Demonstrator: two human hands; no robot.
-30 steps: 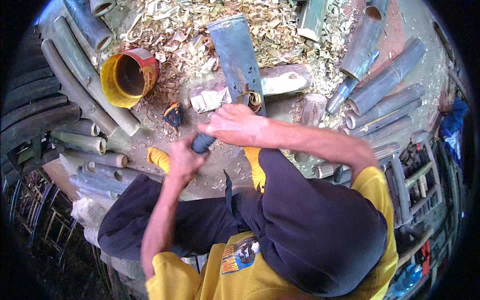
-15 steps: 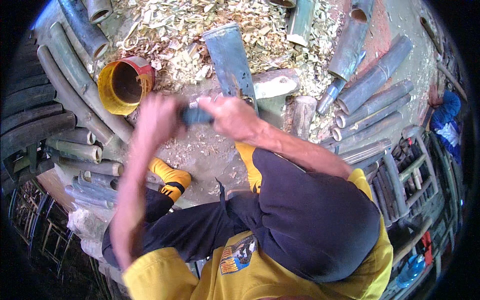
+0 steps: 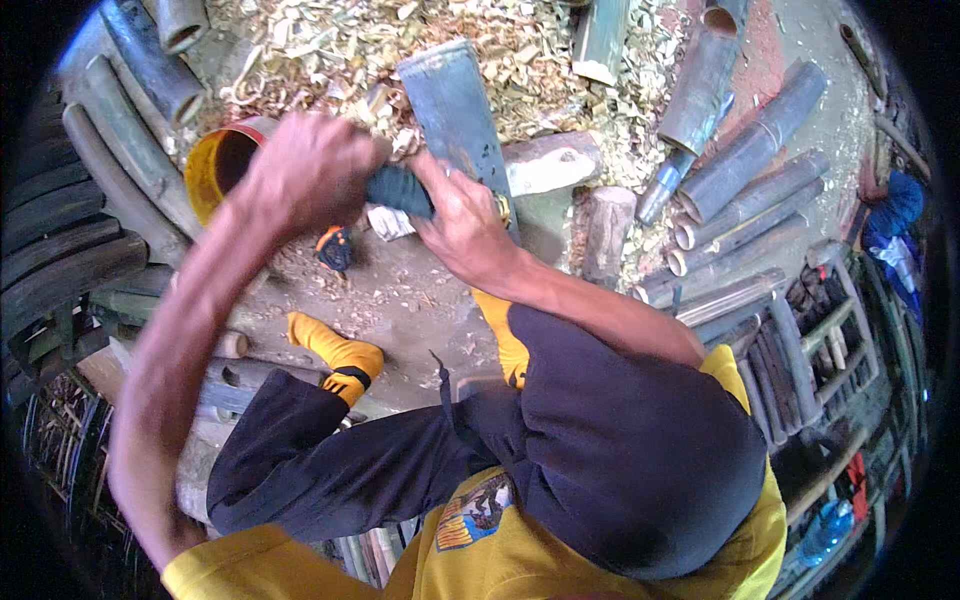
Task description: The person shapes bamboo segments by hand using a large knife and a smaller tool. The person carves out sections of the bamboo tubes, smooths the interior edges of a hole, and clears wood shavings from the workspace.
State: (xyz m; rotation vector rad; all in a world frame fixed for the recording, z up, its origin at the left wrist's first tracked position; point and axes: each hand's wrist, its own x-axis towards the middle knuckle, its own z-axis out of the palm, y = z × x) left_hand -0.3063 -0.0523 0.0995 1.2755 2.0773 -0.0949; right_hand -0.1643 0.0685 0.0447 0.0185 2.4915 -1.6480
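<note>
A short, dark cylindrical piece lies between my two hands; its exact kind is unclear. My left hand, slightly blurred, is closed around its left end. At the other end my right hand grips it, thumb along the upper side. Just beyond my right hand, a broad grey bamboo piece leans over a pale log. A whitish scrap shows beneath the dark piece. On the floor below my left hand rests a small orange-and-black object. My left hand and wrist partly cover a yellow-and-red bucket.
Wood shavings cover the far floor. Bamboo tubes lie at left and right. A short upright log stands right of my hands. My feet in yellow socks are close below. A wooden rack stands at right.
My left hand has moved up and a little left, its elbow swinging outward. The orange-and-black object is now uncovered, and more of the bucket is hidden. My right hand has barely shifted.
</note>
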